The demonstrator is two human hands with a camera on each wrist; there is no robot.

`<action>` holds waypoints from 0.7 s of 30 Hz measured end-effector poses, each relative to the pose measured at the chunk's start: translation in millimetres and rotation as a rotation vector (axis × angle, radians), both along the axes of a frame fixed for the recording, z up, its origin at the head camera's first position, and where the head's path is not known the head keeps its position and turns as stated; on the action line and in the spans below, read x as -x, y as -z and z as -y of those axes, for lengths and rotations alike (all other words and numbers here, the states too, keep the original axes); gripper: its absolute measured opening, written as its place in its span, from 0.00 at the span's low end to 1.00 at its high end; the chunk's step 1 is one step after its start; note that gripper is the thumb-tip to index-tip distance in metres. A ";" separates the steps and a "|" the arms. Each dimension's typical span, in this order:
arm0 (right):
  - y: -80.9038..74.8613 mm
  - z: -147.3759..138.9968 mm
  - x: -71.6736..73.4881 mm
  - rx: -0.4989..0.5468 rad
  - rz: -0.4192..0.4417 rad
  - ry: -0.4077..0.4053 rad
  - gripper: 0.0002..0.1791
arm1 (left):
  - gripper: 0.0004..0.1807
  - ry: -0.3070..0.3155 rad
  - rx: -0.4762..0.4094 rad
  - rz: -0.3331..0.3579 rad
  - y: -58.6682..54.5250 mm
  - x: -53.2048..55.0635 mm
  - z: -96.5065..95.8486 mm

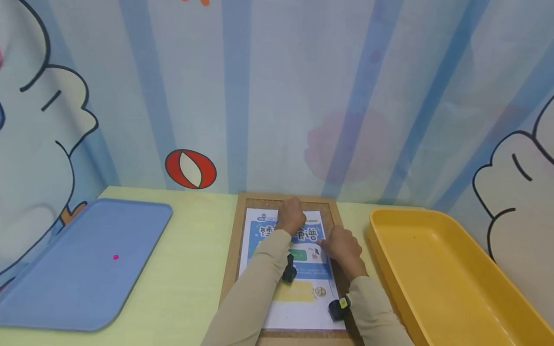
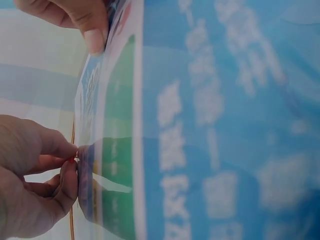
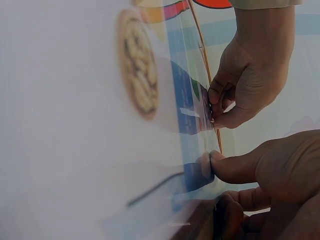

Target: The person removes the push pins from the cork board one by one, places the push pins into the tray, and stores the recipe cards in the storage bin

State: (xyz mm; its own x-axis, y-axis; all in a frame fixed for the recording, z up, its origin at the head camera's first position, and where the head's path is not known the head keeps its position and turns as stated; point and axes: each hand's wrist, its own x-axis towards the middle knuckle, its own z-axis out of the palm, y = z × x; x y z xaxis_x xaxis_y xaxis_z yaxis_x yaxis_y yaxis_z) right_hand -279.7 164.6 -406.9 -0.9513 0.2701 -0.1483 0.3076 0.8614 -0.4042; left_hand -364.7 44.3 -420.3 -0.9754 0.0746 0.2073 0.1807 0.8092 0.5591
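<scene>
Left hand: The left hand (image 1: pixel 292 216) is reaching over the upper part of the sheet, its forearm slanting in from lower left; the fingertips are bending inward and pinching a small red thing (image 2: pixel 71 160) between thumb and fingers.
Small red thing: It is sitting at the sheet's surface, mostly hidden by the fingertips; whether it is piercing the paper cannot be told.
Right hand: The right hand (image 1: pixel 344 247) is lying at the board's right side, lower than the left; its thumb is extending inward and pressing on the sheet near its edge, the other fingers are bending beside the frame. Whether they are gripping it cannot be told.
Printed sheet: The sheet (image 1: pixel 298 315) is lying upright to the wearer on a wood-framed corkboard (image 1: pixel 259 197), between the two trays.
Title: Large outlined Chinese characters are running across the blue upper part; the last two are reading 食谱, while the left hand is covering the middle.
Small print: Lines on the blue and yellow panels are showing too small or blurred to read.
Printed picture: An oval of pale, nut-like pieces is appearing low on the sheet.
Blue tray: The blue tray (image 1: pixel 78 288) is resting at left, bearing a small pink piece (image 1: pixel 115 257).
Yellow tray: The yellow tray (image 1: pixel 437 269) is standing at right.
</scene>
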 end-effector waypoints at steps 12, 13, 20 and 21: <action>-0.9 0.0 -1.1 -0.009 0.004 -0.006 0.19 | 0.09 -0.032 -0.065 0.116 -8.7 -2.3 3.4; -1.1 0.2 -1.1 -0.008 0.003 -0.005 0.19 | 0.11 -0.035 -0.065 0.120 -8.5 -1.6 3.6; -1.6 -0.1 -1.5 0.000 0.000 -0.004 0.20 | 0.07 0.005 -0.050 0.134 -9.9 -1.9 4.8; -1.4 -0.2 -1.4 0.001 0.000 -0.005 0.20 | 0.05 0.011 -0.039 0.133 -10.4 -2.3 5.2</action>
